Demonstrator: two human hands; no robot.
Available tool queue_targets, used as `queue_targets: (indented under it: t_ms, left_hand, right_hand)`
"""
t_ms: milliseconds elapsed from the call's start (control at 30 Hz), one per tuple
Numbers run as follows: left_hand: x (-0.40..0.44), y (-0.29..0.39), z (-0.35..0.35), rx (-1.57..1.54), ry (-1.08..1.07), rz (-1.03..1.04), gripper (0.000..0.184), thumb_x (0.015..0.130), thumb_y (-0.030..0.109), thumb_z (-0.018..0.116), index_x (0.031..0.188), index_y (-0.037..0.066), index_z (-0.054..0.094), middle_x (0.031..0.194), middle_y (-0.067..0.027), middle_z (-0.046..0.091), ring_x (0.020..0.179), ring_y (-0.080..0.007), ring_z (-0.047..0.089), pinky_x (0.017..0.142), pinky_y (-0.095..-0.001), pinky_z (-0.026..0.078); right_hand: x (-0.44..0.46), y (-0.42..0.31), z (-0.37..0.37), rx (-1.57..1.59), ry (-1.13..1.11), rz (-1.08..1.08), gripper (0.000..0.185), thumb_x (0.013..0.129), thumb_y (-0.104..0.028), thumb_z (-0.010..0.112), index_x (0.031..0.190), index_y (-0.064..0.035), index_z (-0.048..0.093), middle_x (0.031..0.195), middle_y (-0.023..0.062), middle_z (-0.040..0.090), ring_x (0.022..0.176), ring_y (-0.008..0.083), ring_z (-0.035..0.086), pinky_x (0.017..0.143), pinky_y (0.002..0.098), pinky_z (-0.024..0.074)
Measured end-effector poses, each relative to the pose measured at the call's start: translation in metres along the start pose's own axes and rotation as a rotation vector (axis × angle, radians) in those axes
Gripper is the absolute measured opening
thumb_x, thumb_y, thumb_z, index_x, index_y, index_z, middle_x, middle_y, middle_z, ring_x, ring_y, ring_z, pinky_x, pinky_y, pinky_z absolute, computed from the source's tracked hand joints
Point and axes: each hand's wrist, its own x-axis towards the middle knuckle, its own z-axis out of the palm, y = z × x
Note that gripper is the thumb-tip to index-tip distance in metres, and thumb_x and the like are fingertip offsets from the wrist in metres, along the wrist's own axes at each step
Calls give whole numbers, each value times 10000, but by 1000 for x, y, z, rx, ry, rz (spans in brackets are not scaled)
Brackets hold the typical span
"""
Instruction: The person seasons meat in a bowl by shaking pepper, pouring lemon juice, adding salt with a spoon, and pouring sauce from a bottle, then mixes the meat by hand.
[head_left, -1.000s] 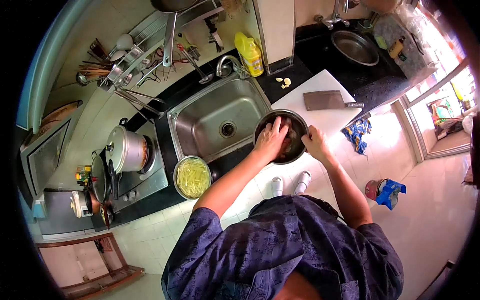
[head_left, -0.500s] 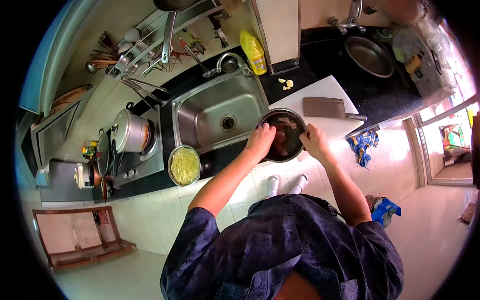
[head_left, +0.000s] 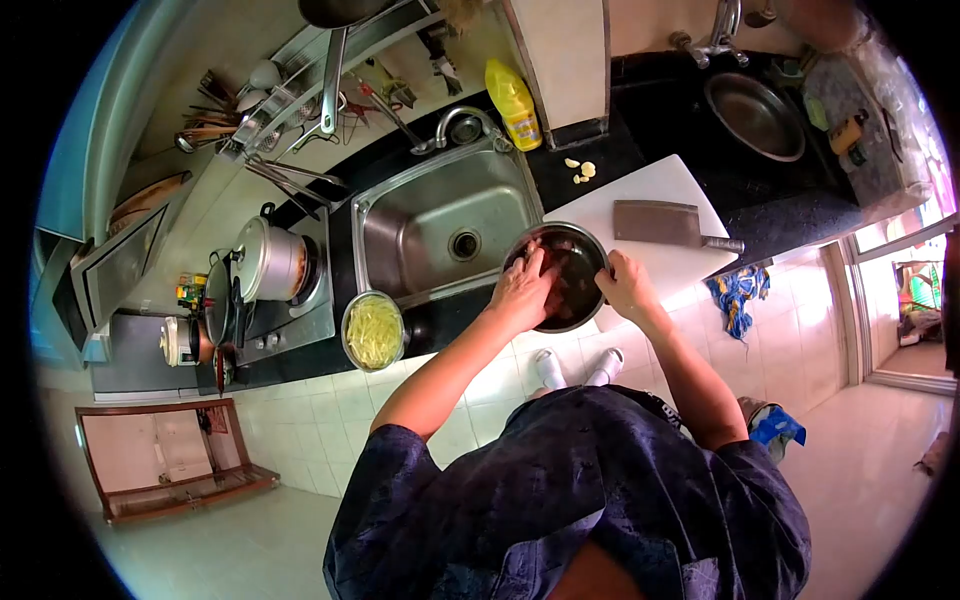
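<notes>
A round metal bowl [head_left: 588,318] holds dark liquid and reddish pieces that look like raw meat [head_left: 572,283]. My left hand [head_left: 524,292] reaches over the bowl's left rim, its bent fingers down among the meat and closed on some of it; the fingertips are partly hidden. At the right side, my right hand [head_left: 627,284] grips the rim between thumb and fingers. The bowl is over the near left corner of a white cutting board [head_left: 650,258]. On that board, right of the bowl, lies a cleaver [head_left: 657,222] with its handle pointing right.
Left of the bowl is a steel sink [head_left: 420,225], with a bowl of pale green shreds [head_left: 374,332] at its near corner. Garlic cloves [head_left: 584,172] and a yellow bottle [head_left: 514,105] stand behind the board. A pot [head_left: 268,262] sits on the stove; a metal basin [head_left: 755,115] lies far right.
My left hand has shifted within the bowl, its fingers now spread further over the meat. My right hand keeps its hold on the rim. The whole view has turned slightly.
</notes>
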Motion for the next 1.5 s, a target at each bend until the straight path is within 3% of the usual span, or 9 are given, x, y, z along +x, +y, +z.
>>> queue_targets:
  t_ms: [67,133,267,600,800,967,1233,1400,1500]
  left_hand:
    - [-3,-6,8,-27,11,-53,322,830,-32,612,1152,-22,624,1416,-275,499,1312,-386,513,1053,-466,479]
    - [20,-18,-6,-151,-419,-205,383,826,-44,609,1208,-38,591,1425,-293,466,1303,-402,522,1051,-473,481]
    - [14,-26,11,-133,168,-29,457,824,-51,604,1276,-39,539,1334,-261,494,1278,-403,537,1028,-467,499]
    - [-8,-39,8,-56,115,294,394,860,64,621,1253,62,637,1253,-141,551,1171,-352,545,1017,-450,477]
    - [-39,-49,3,54,29,10,370,848,-19,587,1203,35,672,1394,-243,511,1179,-377,579,980,-465,512]
    - [-16,-79,34,-334,158,-226,171,894,27,568,1017,-15,681,843,-237,713,884,-465,688,822,-501,560]
    - [-21,-68,21,114,29,-4,402,878,212,683,1225,18,620,1181,-122,583,1066,-312,598,928,-420,532]
    - [-29,-53,17,29,285,245,284,852,114,644,1126,44,673,1135,-89,591,1117,-280,558,953,-425,497]
    - [-31,-69,9,123,83,175,369,850,55,622,1214,-8,619,1223,-147,555,1172,-318,550,1002,-439,487]
  right_hand:
    - [-3,-14,-1,-35,-15,2,254,850,-210,605,839,40,557,772,304,630,766,518,625,706,548,513]
    - [0,-27,-2,-116,-25,-8,257,855,-212,599,842,42,559,788,307,635,780,516,629,711,547,513]
    - [5,-22,13,20,-73,53,269,859,-221,602,871,46,576,820,316,639,820,516,630,725,548,509]
    - [3,-38,29,-32,-33,25,279,848,-227,621,880,49,597,825,305,648,815,514,633,740,542,511]
    - [-7,-48,28,-63,16,-1,272,849,-222,617,857,48,590,800,302,644,796,513,634,733,545,511]
    - [-10,-47,40,-66,-30,18,272,849,-225,614,846,45,586,786,306,635,789,512,635,716,549,502]
    - [-14,-51,42,-56,-44,-1,283,847,-233,622,819,42,565,768,302,623,781,514,625,703,551,497]
    - [-10,-46,48,-32,8,-18,281,845,-229,621,820,45,564,768,298,623,761,510,622,700,545,496]
    - [-9,-46,41,-26,10,-20,279,847,-227,619,825,46,568,770,295,627,764,505,629,703,543,499]
